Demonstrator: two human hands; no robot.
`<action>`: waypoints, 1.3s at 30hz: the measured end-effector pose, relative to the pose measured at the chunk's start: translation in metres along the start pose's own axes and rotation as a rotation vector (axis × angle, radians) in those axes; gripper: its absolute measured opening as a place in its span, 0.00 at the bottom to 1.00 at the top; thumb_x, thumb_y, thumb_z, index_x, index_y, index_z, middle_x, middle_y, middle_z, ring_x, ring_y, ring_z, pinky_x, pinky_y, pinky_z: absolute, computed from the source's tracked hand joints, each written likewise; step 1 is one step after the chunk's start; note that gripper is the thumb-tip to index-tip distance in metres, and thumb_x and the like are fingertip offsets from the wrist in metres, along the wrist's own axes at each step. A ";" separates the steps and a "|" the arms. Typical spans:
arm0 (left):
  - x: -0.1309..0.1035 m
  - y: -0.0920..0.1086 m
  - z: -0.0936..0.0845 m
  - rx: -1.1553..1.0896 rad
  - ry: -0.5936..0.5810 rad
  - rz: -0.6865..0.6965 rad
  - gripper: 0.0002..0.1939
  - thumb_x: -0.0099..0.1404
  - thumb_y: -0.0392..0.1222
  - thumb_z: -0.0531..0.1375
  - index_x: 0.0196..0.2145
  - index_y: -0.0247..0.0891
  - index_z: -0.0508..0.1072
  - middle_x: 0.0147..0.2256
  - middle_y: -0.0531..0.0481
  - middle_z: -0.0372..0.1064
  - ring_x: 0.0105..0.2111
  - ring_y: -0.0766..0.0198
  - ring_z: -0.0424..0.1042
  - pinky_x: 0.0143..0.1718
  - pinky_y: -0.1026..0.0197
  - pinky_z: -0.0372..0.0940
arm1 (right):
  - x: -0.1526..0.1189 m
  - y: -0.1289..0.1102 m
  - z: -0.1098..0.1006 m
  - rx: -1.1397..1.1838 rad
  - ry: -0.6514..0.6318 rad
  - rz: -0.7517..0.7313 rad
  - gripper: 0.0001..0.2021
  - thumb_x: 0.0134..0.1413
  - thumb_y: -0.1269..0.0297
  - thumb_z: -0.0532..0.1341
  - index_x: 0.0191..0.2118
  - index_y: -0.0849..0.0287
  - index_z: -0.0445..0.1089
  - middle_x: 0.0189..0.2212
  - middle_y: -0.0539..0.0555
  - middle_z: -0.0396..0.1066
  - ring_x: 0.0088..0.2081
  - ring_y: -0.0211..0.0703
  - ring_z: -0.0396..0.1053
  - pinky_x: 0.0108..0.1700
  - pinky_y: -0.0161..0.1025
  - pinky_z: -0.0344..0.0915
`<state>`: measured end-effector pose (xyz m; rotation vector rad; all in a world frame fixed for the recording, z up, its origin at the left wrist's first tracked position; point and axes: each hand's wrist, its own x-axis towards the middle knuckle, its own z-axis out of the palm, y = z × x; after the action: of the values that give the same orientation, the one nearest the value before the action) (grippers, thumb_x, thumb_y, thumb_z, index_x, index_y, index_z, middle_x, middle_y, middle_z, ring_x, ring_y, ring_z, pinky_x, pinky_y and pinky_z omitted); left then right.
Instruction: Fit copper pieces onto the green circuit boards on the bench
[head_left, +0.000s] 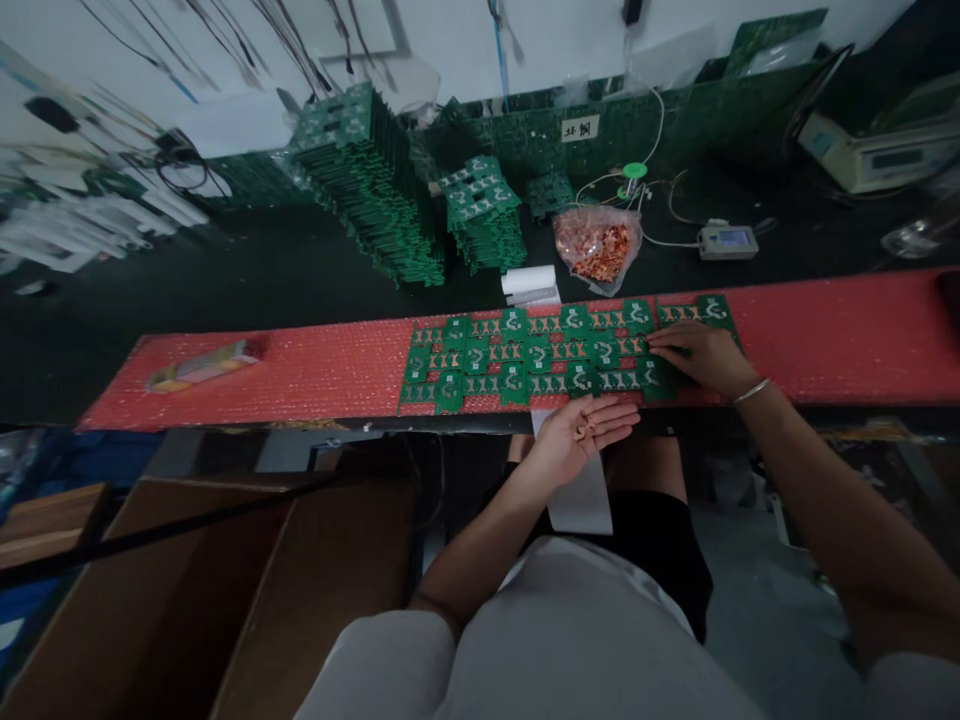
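Note:
My left hand point(581, 435) is turned palm up below the front edge of the bench, fingers stretched out. It holds several small copper pieces point(583, 429) in its palm. My right hand point(697, 355) reaches over the right part of the green circuit boards point(495, 355), its fingertips pinched at a board. Whatever lies between those fingertips is too small to make out. The boards lie side by side in rows on red bubble wrap point(330, 360). Copper-coloured parts show on many of them. Part of the rightmost boards is hidden by my right hand.
Behind the boards stand a tall stack of circuit boards point(360, 180), a shorter stack point(484, 215), and a clear bag of copper pieces point(600, 250). A white roll point(529, 280), a small display device point(727, 240) and a scale point(885, 150) are also there. Cardboard boxes point(322, 590) stand lower left.

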<state>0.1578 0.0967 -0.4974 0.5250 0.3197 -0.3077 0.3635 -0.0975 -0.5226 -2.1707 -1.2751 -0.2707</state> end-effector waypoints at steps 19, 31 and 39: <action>0.001 0.004 -0.001 0.003 0.021 0.008 0.20 0.70 0.44 0.51 0.46 0.26 0.75 0.50 0.30 0.73 0.52 0.48 0.73 0.61 0.47 0.57 | -0.003 -0.002 0.005 -0.096 -0.025 -0.071 0.11 0.64 0.65 0.56 0.37 0.56 0.76 0.39 0.54 0.79 0.43 0.48 0.75 0.49 0.51 0.72; 0.009 0.006 0.007 -0.175 0.055 0.040 0.23 0.69 0.53 0.50 0.45 0.31 0.74 0.41 0.37 0.75 0.43 0.54 0.75 0.52 0.51 0.63 | -0.013 -0.102 -0.001 0.055 0.068 -0.074 0.09 0.60 0.65 0.61 0.45 0.56 0.75 0.44 0.59 0.70 0.46 0.49 0.69 0.47 0.50 0.69; 0.010 0.001 0.013 -0.141 0.116 0.061 0.16 0.66 0.50 0.57 0.37 0.34 0.76 0.32 0.47 0.73 0.29 0.67 0.70 0.36 0.63 0.66 | -0.014 -0.136 0.010 0.110 0.025 -0.116 0.04 0.61 0.66 0.62 0.38 0.54 0.75 0.38 0.54 0.72 0.41 0.45 0.69 0.46 0.47 0.67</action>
<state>0.1701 0.0886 -0.4900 0.4136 0.4340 -0.1941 0.2402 -0.0534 -0.4835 -1.9988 -1.3717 -0.2673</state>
